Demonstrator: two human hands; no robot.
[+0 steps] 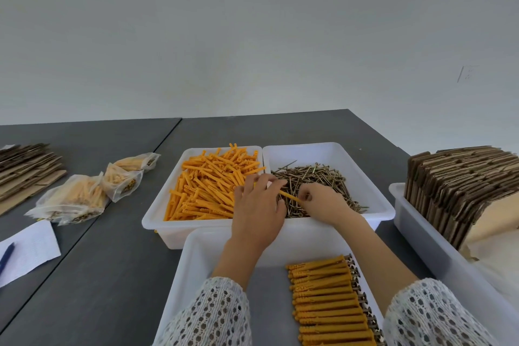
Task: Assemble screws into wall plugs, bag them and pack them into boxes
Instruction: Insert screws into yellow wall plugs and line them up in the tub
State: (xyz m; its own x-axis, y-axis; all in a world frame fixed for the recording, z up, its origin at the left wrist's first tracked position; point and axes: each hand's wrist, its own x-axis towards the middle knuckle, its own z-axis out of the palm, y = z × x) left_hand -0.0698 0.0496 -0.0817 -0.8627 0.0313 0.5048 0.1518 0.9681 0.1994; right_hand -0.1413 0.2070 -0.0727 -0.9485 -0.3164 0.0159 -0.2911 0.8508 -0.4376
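Nearest you, at the bench's near edge: white tray (196, 261) with a neat row of finished plug-and-screw sets (328, 300), long axes running left-right, screw heads on the right side.

Beyond it, two more trays side by side. Left one (157, 222) is full of loose orange wall plugs (207, 191); right one (379, 205) holds the loose screws (323, 177).

Your left hand (257, 213) sits over the seam between those two trays, fingers pinched on one orange plug (289, 195). Plug's long axis runs from the left fingertips down-right toward your right hand (323, 202), free end almost touching it. Right hand is over the screw pile, fingers curled in; looks like it's pinching a screw at the plug's mouth, but the screw itself is too small to make out, so I can't tell for sure.

Key relation, as I read it: screw has to go in along the plug's axis, right to left. Right hand is the nearer one to the opening; left just holds the plug steady. Keep both in line.

Left edge of bench: filled bags (84, 199), flat cardboard stack (25, 168), paper sheet (28, 250) with a pen (5, 257). Right edge: tray (415, 236) of folded box blanks (460, 191). Bagging and boxing for this batch not yet started, judging by the open row.
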